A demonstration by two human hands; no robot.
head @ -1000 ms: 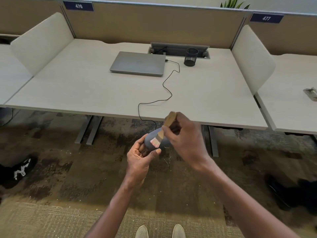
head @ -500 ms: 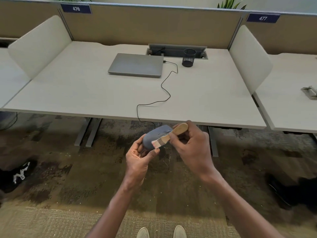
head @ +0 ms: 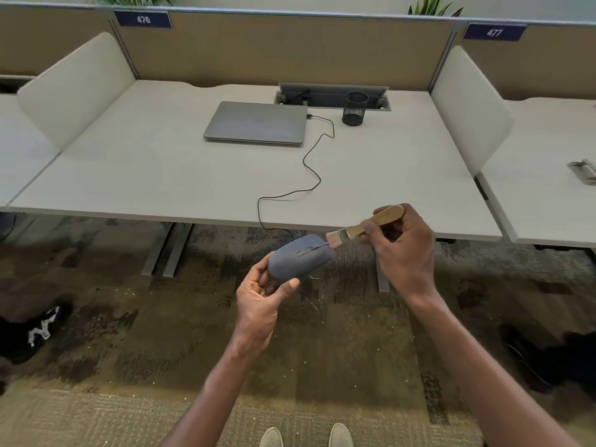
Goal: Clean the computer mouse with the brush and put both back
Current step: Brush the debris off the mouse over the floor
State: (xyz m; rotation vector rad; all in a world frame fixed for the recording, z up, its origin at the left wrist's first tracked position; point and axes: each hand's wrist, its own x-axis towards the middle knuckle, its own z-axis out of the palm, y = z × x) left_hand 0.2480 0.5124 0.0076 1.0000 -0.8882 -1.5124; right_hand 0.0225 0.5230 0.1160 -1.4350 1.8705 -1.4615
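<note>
Soft, even light is falling from above; shadows are lying faint. Wide-angle distortion is bowing lines at the frame's edges, and focus is holding sharp.

You have the grey-blue computer mouse (head: pixel 298 257) held in the air in front of the desk edge, top side up, its black cable (head: pixel 309 175) trailing up over the desktop. The brush (head: pixel 364 226) (wooden handle, pale bristles) lies nearly level, its bristles seemingly touching the mouse's front end.

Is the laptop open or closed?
Closed. The laptop lies flat on the desk with its lid down, and no screen or keys show.
</note>
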